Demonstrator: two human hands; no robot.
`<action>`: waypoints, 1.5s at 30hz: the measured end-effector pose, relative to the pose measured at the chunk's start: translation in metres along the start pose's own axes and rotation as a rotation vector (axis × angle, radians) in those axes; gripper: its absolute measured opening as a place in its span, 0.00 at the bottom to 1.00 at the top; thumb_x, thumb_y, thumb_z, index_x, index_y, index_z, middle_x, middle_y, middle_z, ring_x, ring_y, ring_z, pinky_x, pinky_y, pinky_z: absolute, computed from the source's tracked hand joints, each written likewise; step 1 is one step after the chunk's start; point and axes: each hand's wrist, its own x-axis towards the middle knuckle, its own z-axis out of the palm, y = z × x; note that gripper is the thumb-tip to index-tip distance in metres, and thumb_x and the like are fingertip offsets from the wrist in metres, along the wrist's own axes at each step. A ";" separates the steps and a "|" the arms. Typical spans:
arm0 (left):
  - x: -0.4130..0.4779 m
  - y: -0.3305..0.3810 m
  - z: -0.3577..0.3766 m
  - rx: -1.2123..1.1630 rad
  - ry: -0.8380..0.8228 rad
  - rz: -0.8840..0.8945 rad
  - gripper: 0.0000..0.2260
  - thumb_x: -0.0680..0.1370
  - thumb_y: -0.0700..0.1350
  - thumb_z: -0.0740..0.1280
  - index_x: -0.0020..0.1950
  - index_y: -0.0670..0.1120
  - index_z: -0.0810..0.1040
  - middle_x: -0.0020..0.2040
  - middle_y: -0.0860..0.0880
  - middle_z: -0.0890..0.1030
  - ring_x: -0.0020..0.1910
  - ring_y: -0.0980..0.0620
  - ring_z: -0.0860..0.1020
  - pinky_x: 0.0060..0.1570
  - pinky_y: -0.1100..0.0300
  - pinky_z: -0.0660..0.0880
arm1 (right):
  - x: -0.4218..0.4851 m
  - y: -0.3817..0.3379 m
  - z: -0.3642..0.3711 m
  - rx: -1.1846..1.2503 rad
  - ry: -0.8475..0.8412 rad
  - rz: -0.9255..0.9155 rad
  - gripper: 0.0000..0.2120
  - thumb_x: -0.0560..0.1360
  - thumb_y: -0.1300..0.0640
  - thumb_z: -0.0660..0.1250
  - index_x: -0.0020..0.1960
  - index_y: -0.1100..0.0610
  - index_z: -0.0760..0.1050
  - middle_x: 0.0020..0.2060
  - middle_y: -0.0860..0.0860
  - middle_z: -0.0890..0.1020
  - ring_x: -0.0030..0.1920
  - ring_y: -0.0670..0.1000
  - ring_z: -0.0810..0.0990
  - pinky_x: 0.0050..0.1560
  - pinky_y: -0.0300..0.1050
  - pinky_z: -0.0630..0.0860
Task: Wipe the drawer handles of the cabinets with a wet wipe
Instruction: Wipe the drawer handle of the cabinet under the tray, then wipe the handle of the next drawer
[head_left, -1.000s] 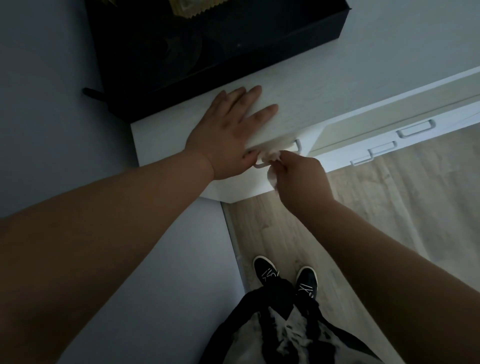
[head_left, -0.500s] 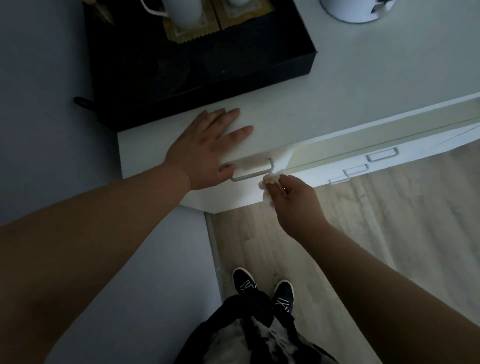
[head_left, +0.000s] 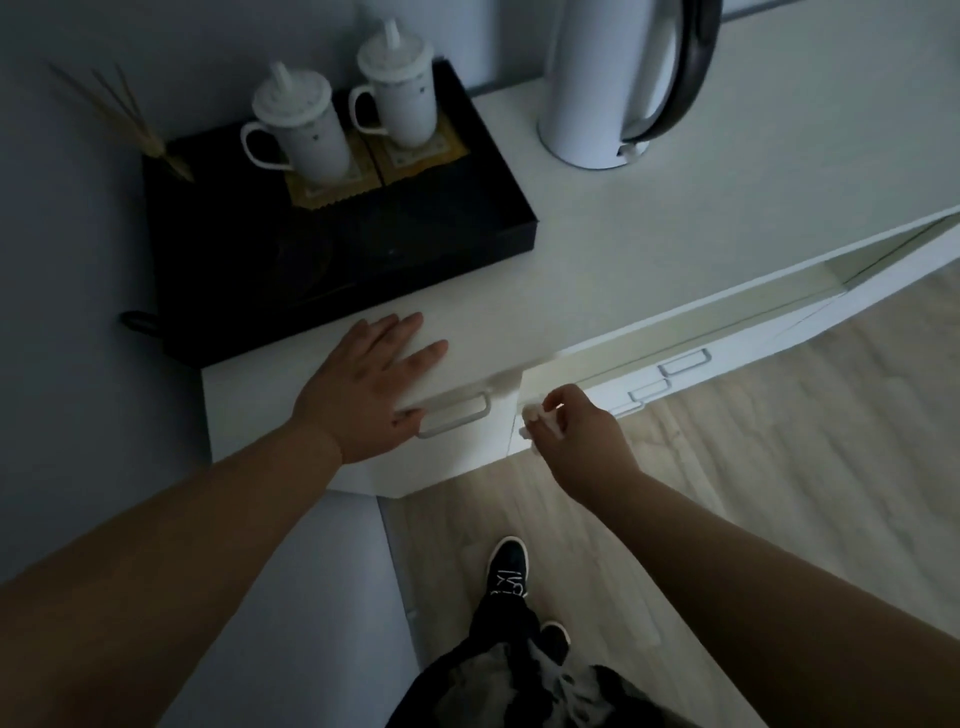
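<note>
My left hand (head_left: 369, 384) lies flat, fingers spread, on the front edge of the white cabinet top (head_left: 649, 234). Just below its thumb is a white bar handle (head_left: 457, 415) on the top left drawer front. My right hand (head_left: 582, 441) is to the right of that handle and apart from it, pinching a crumpled white wet wipe (head_left: 535, 415) against the left end of a pulled-out drawer (head_left: 675, 332). Two more white handles (head_left: 684, 362) (head_left: 649, 389) show on drawer fronts further right.
A black tray (head_left: 332, 249) on the cabinet's left holds two lidded white mugs (head_left: 301, 130) (head_left: 397, 93) and some sticks (head_left: 119, 114). A white kettle (head_left: 618, 78) stands at the back. Below are wood flooring (head_left: 779, 493) and my black shoes (head_left: 509, 569).
My right hand with the wipe has left the left drawer's handle and moved right to the open drawer's end. The view has tilted up, revealing mugs and kettle. My left hand stays put.
</note>
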 end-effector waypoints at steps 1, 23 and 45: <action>-0.001 0.000 -0.001 -0.006 -0.013 -0.007 0.37 0.76 0.60 0.62 0.84 0.55 0.57 0.84 0.44 0.56 0.80 0.37 0.60 0.80 0.39 0.55 | -0.001 0.000 -0.008 -0.002 -0.008 0.014 0.12 0.81 0.39 0.63 0.52 0.47 0.72 0.39 0.43 0.84 0.41 0.42 0.83 0.42 0.44 0.80; 0.187 0.243 -0.074 -0.304 -0.048 0.245 0.12 0.77 0.55 0.72 0.58 0.55 0.86 0.57 0.58 0.85 0.56 0.54 0.83 0.58 0.57 0.79 | -0.040 0.078 -0.219 0.188 0.368 0.386 0.09 0.77 0.42 0.67 0.44 0.45 0.74 0.37 0.43 0.83 0.36 0.47 0.81 0.34 0.44 0.78; 0.351 0.752 -0.076 -0.244 -0.489 0.615 0.17 0.82 0.58 0.63 0.69 0.58 0.78 0.65 0.59 0.81 0.62 0.57 0.79 0.60 0.58 0.77 | -0.262 0.430 -0.483 0.289 0.754 0.753 0.14 0.77 0.38 0.68 0.46 0.48 0.75 0.38 0.47 0.81 0.38 0.48 0.79 0.37 0.44 0.74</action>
